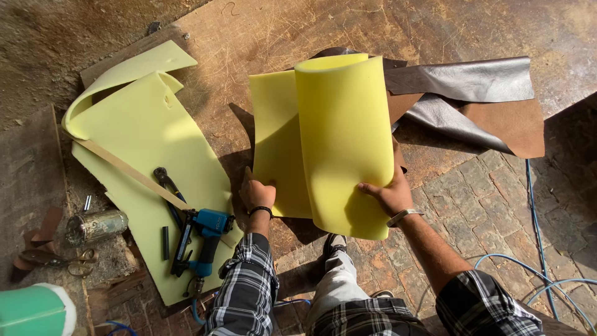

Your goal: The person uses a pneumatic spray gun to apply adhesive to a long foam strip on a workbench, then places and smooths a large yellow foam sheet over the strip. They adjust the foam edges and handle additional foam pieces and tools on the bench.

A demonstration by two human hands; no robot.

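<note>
- At the near edge of the wooden bench (261,37), a folded yellow foam sheet (339,137) stands directly ahead of both hands, its long axis running away from the person toward the far edge.
- The left hand (257,194) is closed on the sheet's lower left edge, thumb and fingers pinching the flatter back layer.
- The right hand (390,194) grips the lower right of the curved front layer, fingers spread across its face and thumb tucked behind; this hand sits slightly nearer the fold's bottom lip.
- Both hands are about equally close to the sheet, one at each lower side, so it hangs between them.
- Behind the sheet, toward the bench's right edge, lies one piece of brown leather (479,99), partly flipped to show its grey sheen.
- Count of foam: two, the held one and a second foam sheet (149,162) lying curled at the left side.
- On that second sheet: one blue staple gun (202,239), one pair of pliers (169,186), one wooden strip (130,169).
- Further left: one metal can (96,225), one pair of scissors (59,260), one green tub (34,310) at the near left corner.
</note>
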